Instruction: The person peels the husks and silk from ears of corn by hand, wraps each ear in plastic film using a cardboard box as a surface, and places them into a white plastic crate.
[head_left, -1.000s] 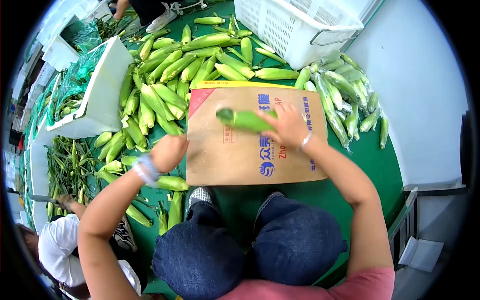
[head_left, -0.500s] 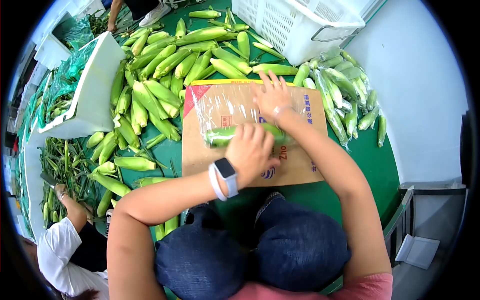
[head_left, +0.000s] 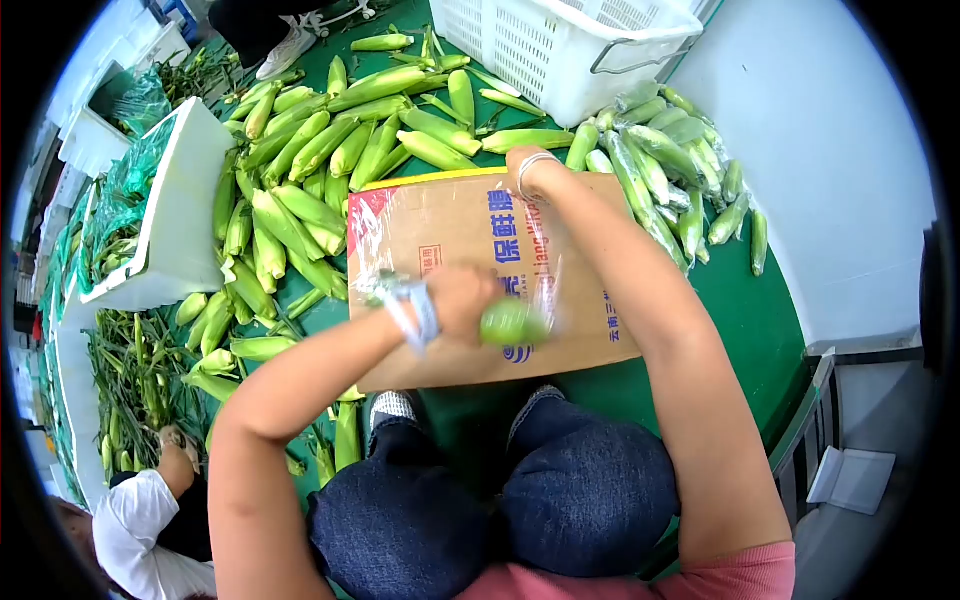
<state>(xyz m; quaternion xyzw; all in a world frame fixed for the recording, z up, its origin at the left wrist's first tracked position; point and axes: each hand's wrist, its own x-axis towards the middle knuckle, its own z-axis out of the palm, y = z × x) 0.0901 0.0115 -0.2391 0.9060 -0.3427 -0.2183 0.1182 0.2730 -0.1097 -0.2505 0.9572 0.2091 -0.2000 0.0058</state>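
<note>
My left hand (head_left: pixel 465 300), blurred by motion, is closed around an ear of corn (head_left: pixel 512 322) in its green husk, held low over a cardboard box (head_left: pixel 395 225) with blue and red print. Clear plastic film (head_left: pixel 548 265) shines across the box top. At the box's far edge, beside a yellow strip (head_left: pixel 440 177), my right hand (head_left: pixel 530 170) is curled with its fingers mostly hidden. What it grips there I cannot make out.
Unwrapped corn (head_left: pixel 310 150) is heaped at the back left, film-wrapped corn (head_left: pixel 665 160) at the right. A white basket (head_left: pixel 520 60) stands behind. Left are a white foam box (head_left: pixel 180 200), loose husks (head_left: pixel 140 370) and another person's sleeve (head_left: pixel 135 515).
My left hand has drawn the corn nearer my knees and tilted it. My right hand has gone from fingers spread on the film to curled at the box's far edge.
</note>
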